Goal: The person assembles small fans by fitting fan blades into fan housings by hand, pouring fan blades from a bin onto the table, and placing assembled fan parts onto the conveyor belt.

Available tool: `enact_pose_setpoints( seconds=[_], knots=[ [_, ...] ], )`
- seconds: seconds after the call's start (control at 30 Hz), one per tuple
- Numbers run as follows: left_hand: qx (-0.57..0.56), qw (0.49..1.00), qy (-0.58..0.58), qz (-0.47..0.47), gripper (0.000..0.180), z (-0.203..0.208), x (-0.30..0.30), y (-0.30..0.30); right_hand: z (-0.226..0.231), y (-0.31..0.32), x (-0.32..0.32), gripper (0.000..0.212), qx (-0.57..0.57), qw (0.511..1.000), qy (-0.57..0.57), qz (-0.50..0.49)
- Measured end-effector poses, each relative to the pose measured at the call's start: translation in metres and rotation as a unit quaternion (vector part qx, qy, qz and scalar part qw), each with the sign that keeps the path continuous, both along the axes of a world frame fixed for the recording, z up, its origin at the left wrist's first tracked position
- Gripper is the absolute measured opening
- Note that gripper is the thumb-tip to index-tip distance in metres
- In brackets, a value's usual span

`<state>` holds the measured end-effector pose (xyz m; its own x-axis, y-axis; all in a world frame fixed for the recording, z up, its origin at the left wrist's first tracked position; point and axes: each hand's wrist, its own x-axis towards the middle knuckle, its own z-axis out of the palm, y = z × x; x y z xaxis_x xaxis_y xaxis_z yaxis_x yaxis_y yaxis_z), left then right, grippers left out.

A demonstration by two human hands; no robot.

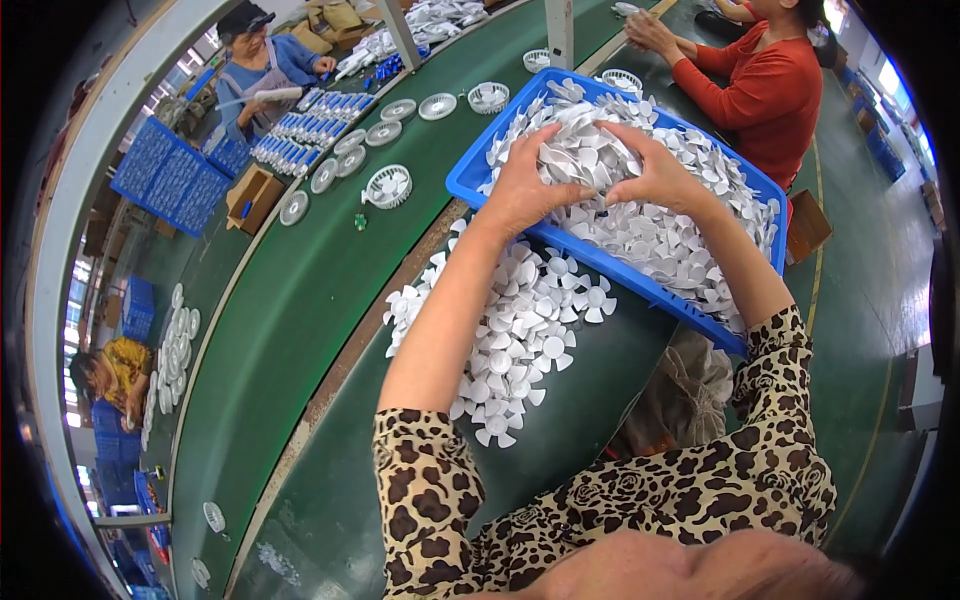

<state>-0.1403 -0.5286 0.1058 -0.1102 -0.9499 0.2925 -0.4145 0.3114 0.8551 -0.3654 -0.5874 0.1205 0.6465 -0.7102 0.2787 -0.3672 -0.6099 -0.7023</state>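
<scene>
Left hand [520, 190]: spread, palm down, raking white fan blades [640, 215].
Right hand [655, 175]: cupped over them beside it, gathering.
Blue crate [470, 175]: tilted toward both hands, spilling blades onto a pile [510, 340] below the wrists.

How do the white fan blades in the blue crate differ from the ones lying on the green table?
The fan blades in the blue crate sit heaped inside its walls; the blades on the table lie spread loose on the green surface. The left hand and right hand press on the crate heap; the table pile lies untouched beneath the left forearm. Both are small white propeller blades.
</scene>
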Motion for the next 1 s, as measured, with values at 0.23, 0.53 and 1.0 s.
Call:
enact_pose_setpoints(
  seconds=[0.23,0.53,1.0],
  knots=[
    [-0.001,0.987,-0.118,0.105,0.087,0.026,0.043,0.116,0.013,0.064,0.052,0.099,0.005,0.993,-0.004,0.115],
    [0.194,0.942,0.002,0.273,0.089,-0.038,0.108,0.322,-0.017,0.168,0.187,0.096,0.045,0.894,0.099,0.436],
    [0.295,0.848,-0.243,0.366,0.074,-0.001,0.135,0.415,0.016,0.079,0.126,0.058,-0.157,0.925,0.144,0.315]
  ],
)
